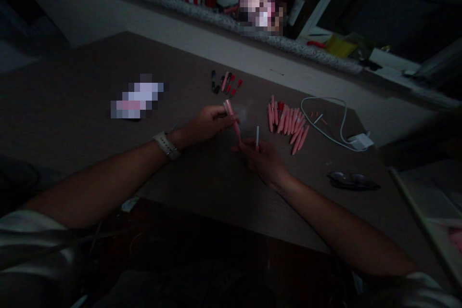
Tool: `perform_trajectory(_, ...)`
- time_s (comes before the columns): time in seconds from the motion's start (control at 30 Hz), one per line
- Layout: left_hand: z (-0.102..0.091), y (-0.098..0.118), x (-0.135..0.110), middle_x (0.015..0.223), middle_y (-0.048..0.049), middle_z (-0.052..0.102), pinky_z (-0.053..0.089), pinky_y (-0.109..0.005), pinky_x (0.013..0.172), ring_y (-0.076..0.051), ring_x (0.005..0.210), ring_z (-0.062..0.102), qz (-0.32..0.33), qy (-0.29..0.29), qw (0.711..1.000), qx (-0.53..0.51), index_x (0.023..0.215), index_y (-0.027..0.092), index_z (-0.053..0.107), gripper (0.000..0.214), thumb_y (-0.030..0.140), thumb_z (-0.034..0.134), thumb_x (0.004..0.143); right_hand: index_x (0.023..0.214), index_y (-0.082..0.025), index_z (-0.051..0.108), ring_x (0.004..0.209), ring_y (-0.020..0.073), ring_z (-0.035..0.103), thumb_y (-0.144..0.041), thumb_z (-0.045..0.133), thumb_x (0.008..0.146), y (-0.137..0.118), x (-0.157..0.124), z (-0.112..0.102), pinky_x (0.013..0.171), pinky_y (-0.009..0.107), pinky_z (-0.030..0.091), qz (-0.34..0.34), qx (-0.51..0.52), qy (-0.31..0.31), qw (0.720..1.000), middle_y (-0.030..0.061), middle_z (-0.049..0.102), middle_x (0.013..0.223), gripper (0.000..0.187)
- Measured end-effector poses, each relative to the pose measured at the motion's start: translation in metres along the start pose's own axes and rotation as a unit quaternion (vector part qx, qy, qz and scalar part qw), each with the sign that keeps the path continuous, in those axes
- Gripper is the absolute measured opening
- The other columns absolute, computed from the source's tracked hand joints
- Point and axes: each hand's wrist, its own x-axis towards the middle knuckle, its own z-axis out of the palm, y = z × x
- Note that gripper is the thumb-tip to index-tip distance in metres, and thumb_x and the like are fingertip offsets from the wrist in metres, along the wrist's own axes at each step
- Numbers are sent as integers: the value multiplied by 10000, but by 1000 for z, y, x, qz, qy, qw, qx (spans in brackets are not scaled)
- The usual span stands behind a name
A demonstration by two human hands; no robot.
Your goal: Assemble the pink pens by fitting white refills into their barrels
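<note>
Pink plastic tube (232, 118) sits pinched in the left hand's grip (211, 124).

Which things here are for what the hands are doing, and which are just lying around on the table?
For the work:
- left hand holding a pink tube
- right hand holding a thin white stick
- pile of pink tubes
- small red and black pieces

Just lying about:
- white charger cable
- glasses

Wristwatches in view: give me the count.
1: a pale-strapped wristwatch on the left wrist. The right wrist shows none; others may be hidden in the dark parts of the view.
</note>
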Motion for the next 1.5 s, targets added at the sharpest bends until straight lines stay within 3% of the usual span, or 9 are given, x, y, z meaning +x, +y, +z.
perform_trajectory(0.3,0,0,0,674,-9,578,386,-203,541,-95,576,493,5,0,1000,13,824,110,657,387,467,530,906,967,-184,652,382,21,306,-478,723,752,0,1,1,352,184,202,11,-13,0,1000,36,748,889,371)
perform_trajectory(0.5,1,-4,1,711,-20,618,417,-206,563,-100,598,526,12,1,1000,24,839,114,660,363,458,559,893,950,-176,684,375,23,292,-480,705,772,1,1,1,349,192,179,7,-33,6,999,11,715,765,352)
perform_trajectory(0.73,1,-2,1,712,-28,647,453,-200,599,-116,648,584,1,-6,1000,20,842,115,665,317,423,602,877,955,-188,680,380,22,297,-488,709,771,4,2,0,354,186,189,-11,-13,5,1000,14,731,808,353)
perform_trajectory(0.97,1,-6,0,855,-48,698,484,-222,679,-131,752,628,9,-59,998,1,881,131,681,271,394,620,864,914,-192,677,362,20,292,-498,719,752,3,-1,3,343,191,197,-22,7,34,999,25,747,852,348)
perform_trajectory(1.2,2,-4,-2,853,-46,695,493,-234,676,-134,747,630,-11,-75,996,-38,881,136,676,317,448,634,844,796,-171,673,368,27,278,-527,729,736,8,-1,3,352,195,163,-45,1,72,996,-1,680,654,364)
perform_trajectory(1.4,0,-6,-3,831,-51,712,481,-222,620,-139,718,644,-53,-125,988,-70,893,134,690,319,431,716,780,759,-174,635,380,30,280,-528,739,723,10,-2,5,357,188,170,-57,27,109,992,-15,653,633,372)
perform_trajectory(1.5,0,-9,-4,882,-51,727,497,-237,688,-149,785,665,-54,-153,983,-87,931,147,686,300,398,732,774,780,-177,636,394,36,306,-516,744,719,10,-2,5,365,187,197,-66,35,110,991,-17,649,645,361)
